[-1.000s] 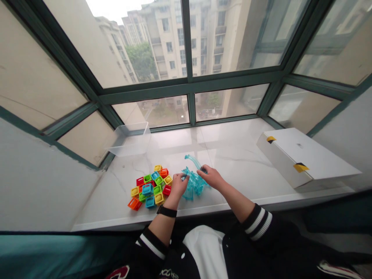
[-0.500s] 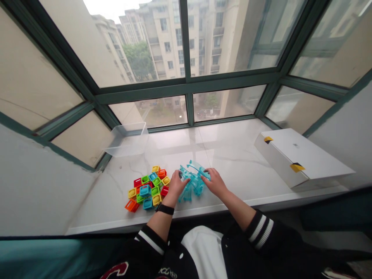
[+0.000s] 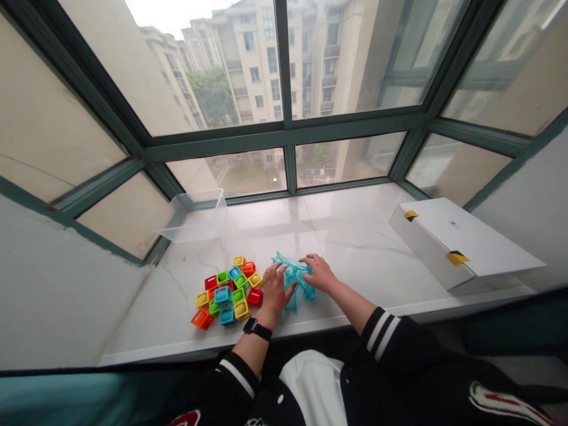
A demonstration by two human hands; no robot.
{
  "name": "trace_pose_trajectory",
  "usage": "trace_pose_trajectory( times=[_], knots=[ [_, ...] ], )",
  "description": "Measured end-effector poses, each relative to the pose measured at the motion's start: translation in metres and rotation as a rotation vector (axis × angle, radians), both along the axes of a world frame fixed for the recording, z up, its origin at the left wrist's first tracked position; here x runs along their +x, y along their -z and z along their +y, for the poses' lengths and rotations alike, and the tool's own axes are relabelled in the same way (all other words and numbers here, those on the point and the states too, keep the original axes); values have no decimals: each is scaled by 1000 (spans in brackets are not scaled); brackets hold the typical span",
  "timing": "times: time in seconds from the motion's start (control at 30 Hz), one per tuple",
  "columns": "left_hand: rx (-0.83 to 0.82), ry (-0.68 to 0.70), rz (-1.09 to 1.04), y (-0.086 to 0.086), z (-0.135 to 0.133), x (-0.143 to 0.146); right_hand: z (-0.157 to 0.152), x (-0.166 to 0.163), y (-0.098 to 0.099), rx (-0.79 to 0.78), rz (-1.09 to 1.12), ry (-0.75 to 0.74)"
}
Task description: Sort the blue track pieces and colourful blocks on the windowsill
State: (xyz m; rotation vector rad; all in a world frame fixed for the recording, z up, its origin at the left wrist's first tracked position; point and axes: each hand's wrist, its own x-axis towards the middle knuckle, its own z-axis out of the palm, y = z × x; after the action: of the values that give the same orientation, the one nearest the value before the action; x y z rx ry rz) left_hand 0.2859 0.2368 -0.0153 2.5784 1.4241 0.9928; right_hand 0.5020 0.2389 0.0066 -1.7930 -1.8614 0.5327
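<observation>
A small heap of clear light-blue plastic pieces (image 3: pixel 303 287) lies near the front of the sill, between my hands; several overlap, so their separate shapes are hard to make out. My left hand (image 3: pixel 276 291) is at the left of the heap, fingers curved and apart, thumb reaching toward the pieces, with nothing visibly held. From the right, my right hand (image 3: pixel 321 274) has its thumb and fingers around the end of a long curved blue piece (image 3: pixel 285 259) on top. Left of my left hand sits a cluster of red, yellow, green, blue and orange plastic blocks (image 3: pixel 238 295).
A clear plastic bin (image 3: pixel 197 222) stands at the back left by the window. At the right is a white box (image 3: pixel 461 239) with yellow-and-black tabs. The white marbled sill (image 3: pixel 355 236) ends at a front edge close to my body.
The curved blue piece has dropped lower and shifted left over the heap, with my right hand moving along. My left hand has turned and opened, and the dark thing at its fingertips no longer shows.
</observation>
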Motion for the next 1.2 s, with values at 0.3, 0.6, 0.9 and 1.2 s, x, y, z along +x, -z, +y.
trace_pose_trajectory(
  times=[0.3,0.6,0.9,1.2],
  knots=[
    [-69,72,30,-4,11,3,-1,17,3,139,206,-247],
    [-60,134,31,-6,30,8,-3,0,3,187,123,-168],
    [-53,288,64,-18,32,2,-13,4,8,292,119,-129],
    [-36,-39,-9,-15,-2,-19,-21,-13,16,274,-37,-35]
  ],
)
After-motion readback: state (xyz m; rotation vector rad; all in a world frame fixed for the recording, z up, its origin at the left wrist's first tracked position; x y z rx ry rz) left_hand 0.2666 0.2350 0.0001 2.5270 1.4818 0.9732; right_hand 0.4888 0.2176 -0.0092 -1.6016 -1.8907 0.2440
